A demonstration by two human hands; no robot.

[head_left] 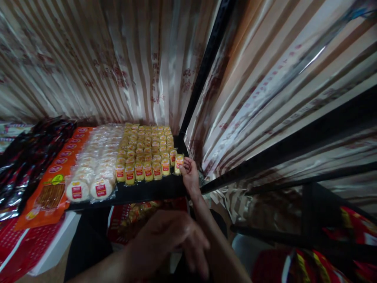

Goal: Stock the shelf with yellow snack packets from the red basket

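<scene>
One left hand (172,237), one right hand (191,175); perhaps sixty yellow packets (147,151); two columns of white cakes (97,165).

I see a black shelf (147,192) carrying goods in rows: small yellow packets (147,151) on the right, round white cakes (94,173) in clear wrap just left of them, then orange packets (63,161), and dark glossy packets (26,157) at the left end.

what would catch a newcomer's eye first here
The block of small yellow packets stands in tight rows on the black shelf, mid-picture. The right hand grips the end packet at the shelf's front right corner. To the left of the block lie round white cakes and orange packs. The left hand hangs loose and blurred in the foreground.
</scene>
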